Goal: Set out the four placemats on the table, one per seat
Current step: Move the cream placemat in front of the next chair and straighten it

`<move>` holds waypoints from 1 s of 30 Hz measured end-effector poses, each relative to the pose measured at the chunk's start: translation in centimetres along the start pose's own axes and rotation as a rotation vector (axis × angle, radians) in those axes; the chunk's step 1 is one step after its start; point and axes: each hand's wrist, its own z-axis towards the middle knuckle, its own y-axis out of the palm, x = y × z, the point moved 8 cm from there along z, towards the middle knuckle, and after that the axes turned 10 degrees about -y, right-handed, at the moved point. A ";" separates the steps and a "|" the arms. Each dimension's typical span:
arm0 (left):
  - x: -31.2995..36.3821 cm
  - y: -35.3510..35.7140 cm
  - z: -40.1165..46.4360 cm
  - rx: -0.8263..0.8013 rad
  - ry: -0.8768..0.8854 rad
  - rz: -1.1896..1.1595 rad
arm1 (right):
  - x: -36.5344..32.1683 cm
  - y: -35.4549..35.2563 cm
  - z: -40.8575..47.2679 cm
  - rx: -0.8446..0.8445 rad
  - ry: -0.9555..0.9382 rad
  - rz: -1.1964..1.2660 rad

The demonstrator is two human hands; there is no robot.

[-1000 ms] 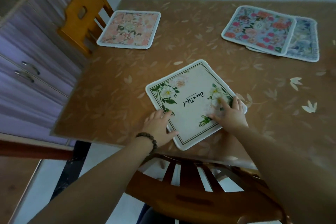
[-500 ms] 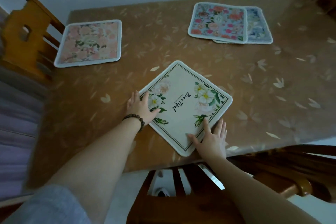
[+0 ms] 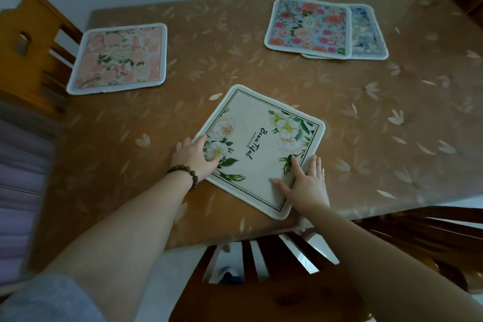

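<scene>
A cream placemat (image 3: 261, 149) with white flowers lies skewed near the table's front edge. My left hand (image 3: 194, 155), with a bead bracelet on the wrist, rests flat on its left corner. Spread fingers of my right hand (image 3: 304, 185) press on its lower right edge. A pink floral placemat (image 3: 119, 59) lies flat at the far left, in front of a chair. At the far right a red-and-blue floral placemat (image 3: 308, 27) lies on top of a blue one (image 3: 368, 34), which sticks out to the right.
The brown table (image 3: 379, 117) has a glossy leaf-patterned cover. A dark wooden chair (image 3: 261, 282) stands under me at the front edge. A light wooden chair (image 3: 28, 42) is at the left, another chair (image 3: 431, 238) at the right. Purple drawers (image 3: 18, 191) line the left side.
My view swung to the right. The cream placemat turned under my hands: my left hand went to its left corner and my right hand slid down to its lower right edge.
</scene>
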 end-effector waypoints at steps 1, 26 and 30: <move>0.0 0.3 -0.8 0.011 0.005 -0.003 | 0.3 -0.4 0.6 -0.013 -0.018 -0.011; 3.5 4.1 -15.4 -0.078 0.151 -0.197 | 0.0 -3.6 11.3 -0.224 -0.347 -0.215; 2.8 2.1 -12.5 -0.026 0.160 -0.159 | -0.3 -3.3 7.0 -0.104 -0.317 -0.208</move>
